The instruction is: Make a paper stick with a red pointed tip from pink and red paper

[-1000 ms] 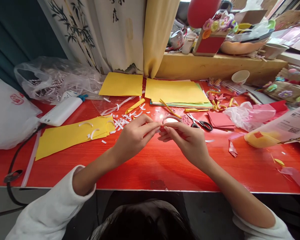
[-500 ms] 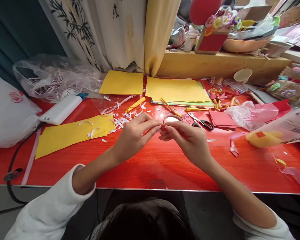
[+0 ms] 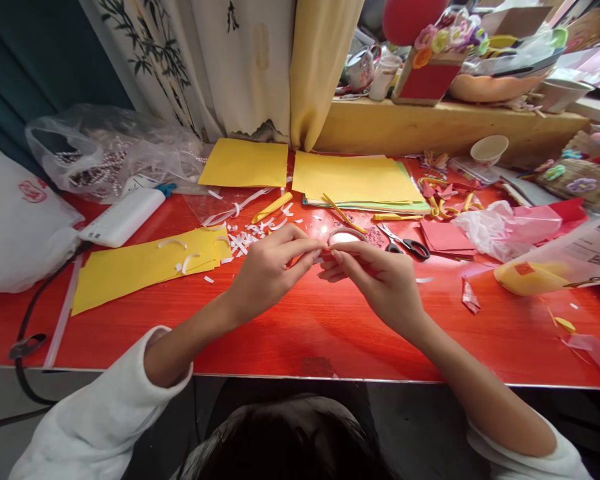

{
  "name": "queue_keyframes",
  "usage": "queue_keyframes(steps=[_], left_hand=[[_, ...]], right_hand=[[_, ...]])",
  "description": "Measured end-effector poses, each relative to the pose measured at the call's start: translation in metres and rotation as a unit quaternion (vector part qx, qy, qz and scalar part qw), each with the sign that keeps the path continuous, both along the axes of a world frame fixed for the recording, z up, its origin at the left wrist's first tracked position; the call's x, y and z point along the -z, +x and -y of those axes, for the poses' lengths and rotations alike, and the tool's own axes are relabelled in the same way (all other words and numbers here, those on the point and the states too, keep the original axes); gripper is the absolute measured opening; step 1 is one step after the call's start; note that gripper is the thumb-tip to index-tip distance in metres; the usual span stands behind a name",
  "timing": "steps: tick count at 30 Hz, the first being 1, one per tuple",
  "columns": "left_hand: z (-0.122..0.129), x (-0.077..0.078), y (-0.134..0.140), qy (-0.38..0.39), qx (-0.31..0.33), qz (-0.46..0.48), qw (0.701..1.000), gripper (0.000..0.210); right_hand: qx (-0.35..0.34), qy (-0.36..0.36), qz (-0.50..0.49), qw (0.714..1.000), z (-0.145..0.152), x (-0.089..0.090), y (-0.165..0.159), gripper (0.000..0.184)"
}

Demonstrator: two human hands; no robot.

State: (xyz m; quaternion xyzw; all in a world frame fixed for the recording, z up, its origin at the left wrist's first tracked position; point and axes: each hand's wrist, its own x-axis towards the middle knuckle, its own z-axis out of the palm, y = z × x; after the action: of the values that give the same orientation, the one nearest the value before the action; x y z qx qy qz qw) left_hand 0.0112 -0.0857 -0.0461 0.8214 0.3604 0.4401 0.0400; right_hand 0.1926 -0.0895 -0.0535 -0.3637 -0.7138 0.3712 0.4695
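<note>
Closely pinched a tiny, mostly hidden reddish piece (image 3: pixel 327 253) with left hand (image 3: pixel 275 270) and right hand (image 3: pixel 383 277) | hovered above table (image 3: pixel 290 350)

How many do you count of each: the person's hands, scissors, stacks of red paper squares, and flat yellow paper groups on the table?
Hands: 2
Scissors: 1
Stack of red paper squares: 1
Flat yellow paper groups: 3
Total: 7
</note>
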Motion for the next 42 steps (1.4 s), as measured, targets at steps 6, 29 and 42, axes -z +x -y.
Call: queue_keyframes(steps=[6, 29, 42], left_hand=[[0.000, -0.002, -0.001, -0.026, -0.012, 0.003, 1.000, 0.015], [0.004, 0.007, 0.004, 0.068, -0.059, -0.059, 0.994, 0.007], [0.002, 0.000, 0.002, -0.097, -0.061, 0.080, 0.990, 0.004]], right_hand=[[-0.005, -0.012, -0.001, 1.000, 0.000, -0.002, 0.000, 0.013], [0.060, 0.110, 0.099, 0.987, 0.001, -0.001, -0.003, 0.013], [0.032, -0.052, -0.033, 0.998, -0.002, -0.004, 0.000, 0.015]])
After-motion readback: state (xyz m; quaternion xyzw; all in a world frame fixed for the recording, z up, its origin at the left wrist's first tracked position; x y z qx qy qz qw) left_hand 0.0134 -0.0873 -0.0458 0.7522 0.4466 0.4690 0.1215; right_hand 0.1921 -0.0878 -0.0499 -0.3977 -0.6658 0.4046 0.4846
